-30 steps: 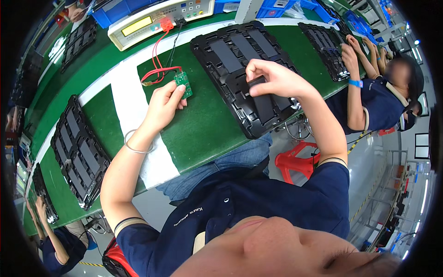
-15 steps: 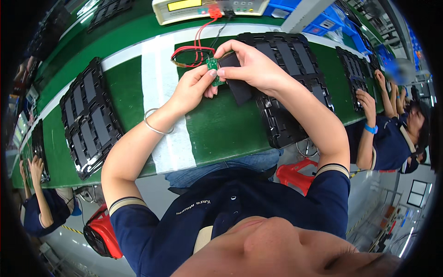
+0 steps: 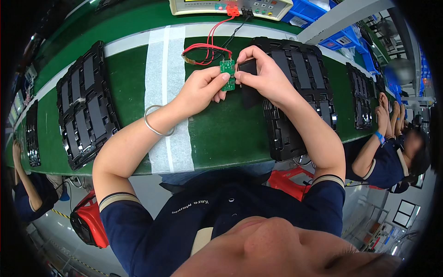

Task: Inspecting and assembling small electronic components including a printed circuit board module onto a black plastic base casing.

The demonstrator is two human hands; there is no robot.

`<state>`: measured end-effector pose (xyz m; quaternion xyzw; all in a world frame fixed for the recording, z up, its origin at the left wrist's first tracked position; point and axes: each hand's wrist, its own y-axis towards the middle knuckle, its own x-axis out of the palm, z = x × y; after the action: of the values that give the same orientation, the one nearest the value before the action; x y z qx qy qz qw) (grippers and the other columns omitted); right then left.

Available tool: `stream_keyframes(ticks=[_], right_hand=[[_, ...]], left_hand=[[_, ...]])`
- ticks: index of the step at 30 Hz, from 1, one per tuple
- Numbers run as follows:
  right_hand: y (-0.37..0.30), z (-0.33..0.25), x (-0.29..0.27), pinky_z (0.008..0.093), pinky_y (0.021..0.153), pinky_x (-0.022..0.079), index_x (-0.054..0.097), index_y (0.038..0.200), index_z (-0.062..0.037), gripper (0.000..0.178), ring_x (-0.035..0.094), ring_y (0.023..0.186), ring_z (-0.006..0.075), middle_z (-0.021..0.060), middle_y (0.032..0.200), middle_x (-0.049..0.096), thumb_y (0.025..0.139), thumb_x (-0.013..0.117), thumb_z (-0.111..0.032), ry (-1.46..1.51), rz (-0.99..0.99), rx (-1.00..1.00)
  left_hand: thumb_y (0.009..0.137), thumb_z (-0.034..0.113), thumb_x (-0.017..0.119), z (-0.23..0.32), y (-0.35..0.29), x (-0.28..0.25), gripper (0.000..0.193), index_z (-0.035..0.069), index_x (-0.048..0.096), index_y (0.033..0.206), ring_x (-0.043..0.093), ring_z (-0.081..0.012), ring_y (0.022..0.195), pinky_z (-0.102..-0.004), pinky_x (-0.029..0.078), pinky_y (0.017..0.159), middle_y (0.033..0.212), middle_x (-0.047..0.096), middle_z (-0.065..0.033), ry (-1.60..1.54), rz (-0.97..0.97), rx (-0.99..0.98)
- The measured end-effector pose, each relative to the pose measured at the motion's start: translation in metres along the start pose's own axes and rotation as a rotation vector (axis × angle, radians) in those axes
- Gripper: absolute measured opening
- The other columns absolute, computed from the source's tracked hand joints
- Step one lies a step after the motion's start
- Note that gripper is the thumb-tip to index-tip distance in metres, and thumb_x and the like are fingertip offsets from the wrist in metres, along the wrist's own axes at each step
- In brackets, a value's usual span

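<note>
My left hand [image 3: 203,88] pinches a small green circuit board [image 3: 227,67] between thumb and fingers, above the green bench. Red and black test leads [image 3: 208,46] run from a bench meter toward the board's far end; their exact contact is too small to tell. Just right of the board, my right hand [image 3: 270,76] is closed, thumb and forefinger gripping the edge of a flat black rectangular piece [image 3: 251,97]. That piece's near end hangs out below the thumb, and part of it is hidden by the hand. Its edge meets or nearly meets the board.
The bench meter [image 3: 258,6] stands at the far edge. Black trays of flat dark pieces lie to the right [image 3: 302,69] and left [image 3: 87,106]. A white strip [image 3: 168,143] crosses the bench. Blue bins [image 3: 341,39] sit behind a grey post [image 3: 344,21]. Co-workers sit on both sides.
The view has shifted, so the bench things sit differently in the picture. The board now faces up more plainly, with my right fingers drawn slightly off its face; both hands keep their holds.
</note>
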<state>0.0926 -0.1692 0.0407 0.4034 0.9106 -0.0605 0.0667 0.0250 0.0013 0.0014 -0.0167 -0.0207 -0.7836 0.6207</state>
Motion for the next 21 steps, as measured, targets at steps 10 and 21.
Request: stream_keyframes(ticks=[10, 21], right_hand=[[0.001, 0.002, 0.006, 0.0247, 0.070, 0.043, 0.043, 0.091, -0.0036, 0.024, 0.050, 0.077, 0.0101, 0.0036, 0.088, 0.045, 0.074, 0.059, -0.001, -0.045, 0.077, 0.039], [-0.001, 0.004, 0.006, 0.0252, 0.081, 0.034, 0.045, 0.087, -0.0039, 0.023, 0.043, 0.087, 0.0109, 0.0023, 0.085, 0.048, 0.072, 0.062, -0.007, -0.211, 0.137, -0.073]], left_hand=[[0.092, 0.024, 0.045, -0.002, -0.001, -0.002, 0.024, 0.002, 0.057, 0.094, 0.050, -0.0054, 0.055, -0.0191, 0.041, 0.051, 0.064, 0.055, -0.0004, -0.028, 0.001, -0.004], [0.092, 0.024, 0.043, -0.003, 0.001, -0.003, 0.023, 0.003, 0.053, 0.088, 0.051, -0.0062, 0.057, -0.0189, 0.042, 0.053, 0.066, 0.056, -0.0014, -0.116, -0.057, 0.007]])
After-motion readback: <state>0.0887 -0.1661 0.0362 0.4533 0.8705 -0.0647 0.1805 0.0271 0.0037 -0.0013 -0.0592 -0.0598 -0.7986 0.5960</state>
